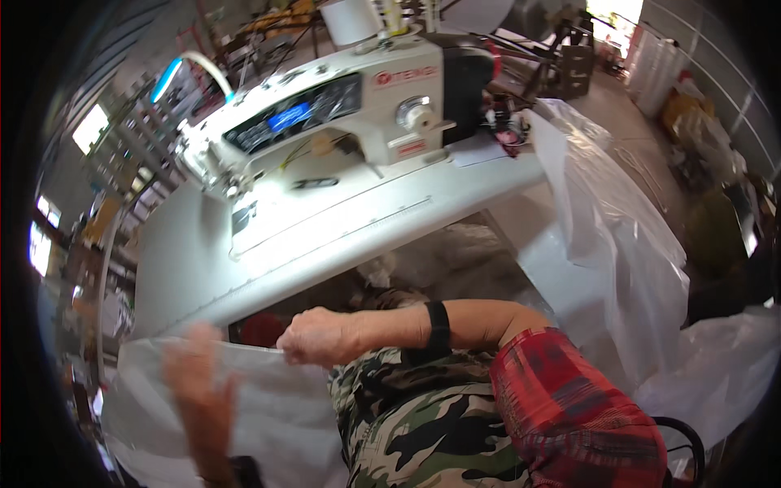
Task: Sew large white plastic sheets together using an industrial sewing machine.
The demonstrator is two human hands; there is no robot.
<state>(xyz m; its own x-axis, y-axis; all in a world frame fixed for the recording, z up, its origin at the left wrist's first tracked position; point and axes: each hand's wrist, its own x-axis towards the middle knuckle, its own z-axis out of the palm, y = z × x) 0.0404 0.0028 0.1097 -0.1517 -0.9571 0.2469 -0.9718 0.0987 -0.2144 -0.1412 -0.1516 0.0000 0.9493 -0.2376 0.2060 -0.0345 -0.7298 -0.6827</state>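
My right hand [321, 336] is closed on the upper edge of a translucent white sheet [281, 411], just in front of the sewing table's near edge. The sheet hangs at the lower left, beside my lap. My left hand [199, 378] is raised over the same sheet, blurred by motion, with its thumb standing apart from the fingers and nothing visible in it. Beyond both hands, a white sewing machine [378, 106] with a lit blue display stands on the pale table [183, 272]. Black thread snips [316, 183] lie under the machine's arm.
More translucent white sheeting [626, 244] drapes over the table's right side and down to the lower right. A lit lamp [167, 80] on a curved neck stands behind the machine. A white thread cone [351, 20] sits above it. Rolls of clear wrap [651, 73] stand at the far right.
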